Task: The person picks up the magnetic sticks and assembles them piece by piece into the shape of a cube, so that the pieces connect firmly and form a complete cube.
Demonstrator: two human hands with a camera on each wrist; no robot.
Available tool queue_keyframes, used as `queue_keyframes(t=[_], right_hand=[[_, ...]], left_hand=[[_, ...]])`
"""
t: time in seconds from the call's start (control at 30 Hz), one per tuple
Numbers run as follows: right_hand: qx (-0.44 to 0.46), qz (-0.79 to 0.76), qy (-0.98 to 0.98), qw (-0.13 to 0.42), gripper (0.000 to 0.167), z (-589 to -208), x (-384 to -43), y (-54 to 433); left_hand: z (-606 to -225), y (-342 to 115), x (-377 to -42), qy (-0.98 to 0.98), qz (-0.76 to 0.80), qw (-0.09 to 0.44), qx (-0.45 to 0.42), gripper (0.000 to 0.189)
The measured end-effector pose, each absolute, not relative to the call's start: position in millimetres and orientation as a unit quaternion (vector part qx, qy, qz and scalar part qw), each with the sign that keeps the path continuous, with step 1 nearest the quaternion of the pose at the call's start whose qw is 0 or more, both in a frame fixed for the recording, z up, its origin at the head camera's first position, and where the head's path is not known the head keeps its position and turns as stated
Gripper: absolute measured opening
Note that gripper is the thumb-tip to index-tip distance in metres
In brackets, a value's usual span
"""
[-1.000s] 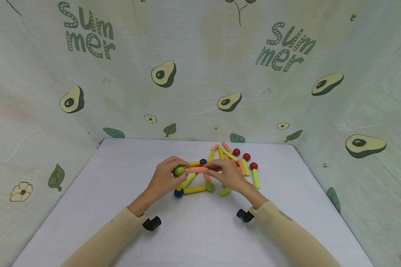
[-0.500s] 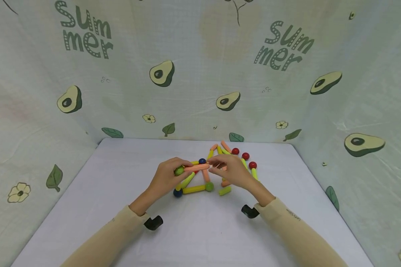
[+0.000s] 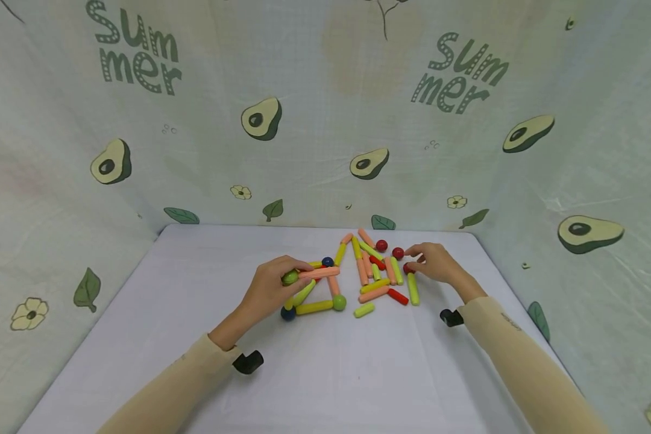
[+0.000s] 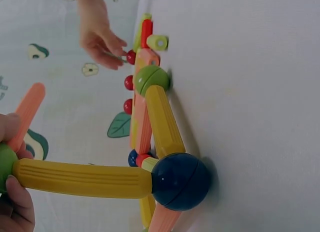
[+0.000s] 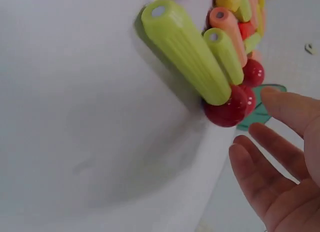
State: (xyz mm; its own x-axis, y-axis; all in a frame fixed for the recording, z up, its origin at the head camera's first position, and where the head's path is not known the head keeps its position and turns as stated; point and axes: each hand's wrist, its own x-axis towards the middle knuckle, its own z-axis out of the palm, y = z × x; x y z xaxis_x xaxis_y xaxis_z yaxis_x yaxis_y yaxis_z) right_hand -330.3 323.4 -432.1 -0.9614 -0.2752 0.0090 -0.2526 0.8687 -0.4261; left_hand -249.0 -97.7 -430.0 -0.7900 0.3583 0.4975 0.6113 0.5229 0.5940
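My left hand (image 3: 268, 283) grips a green ball (image 3: 290, 277) with an orange-pink magnetic rod (image 3: 322, 272) sticking out from it to the right. In the left wrist view, a yellow rod (image 4: 85, 178) joins that green ball to a dark blue ball (image 4: 180, 182) standing on the table. A further yellow rod (image 4: 165, 121) runs from the blue ball to another green ball (image 4: 151, 81). Over on the right, my right hand (image 3: 436, 262) reaches beside the red balls with its fingers loosely bent. In the right wrist view, its fingers appear apart from the nearest red ball (image 5: 225, 109).
Several loose yellow, lime, orange-pink and red rods lie in the middle right, among them a yellow one (image 3: 375, 286). A lime rod (image 3: 414, 290) touches the nearest red ball. Two more red balls, including one at the back (image 3: 381, 246), sit behind. Printed cloth walls surround the white table (image 3: 325, 386).
My right hand has let go of the orange-pink rod and moved right to the red balls. The left hand still holds the green ball, now with the rod standing out unsupported.
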Motion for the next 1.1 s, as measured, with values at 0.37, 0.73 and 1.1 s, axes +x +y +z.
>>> queue_keyframes(t=[0.37,0.73,1.1], right_hand=[[-0.133,-0.231,0.96,0.09,0.04,-454.7,-342.6,338.8],[-0.111,-0.263,0.958,0.019,0.032,-470.5,-344.9,332.6],[-0.132,-0.266,0.954,-0.044,0.035,-469.4,-340.4,321.7]], left_hand=[[-428.7,-99.3,-250.4,-0.86,-0.394,0.157,-0.283,0.024],[-430.2,-101.5,-252.1,-0.858,-0.397,0.159,-0.285,0.025],[-430.1,-102.2,-252.9,-0.857,-0.398,0.159,-0.287,0.025]])
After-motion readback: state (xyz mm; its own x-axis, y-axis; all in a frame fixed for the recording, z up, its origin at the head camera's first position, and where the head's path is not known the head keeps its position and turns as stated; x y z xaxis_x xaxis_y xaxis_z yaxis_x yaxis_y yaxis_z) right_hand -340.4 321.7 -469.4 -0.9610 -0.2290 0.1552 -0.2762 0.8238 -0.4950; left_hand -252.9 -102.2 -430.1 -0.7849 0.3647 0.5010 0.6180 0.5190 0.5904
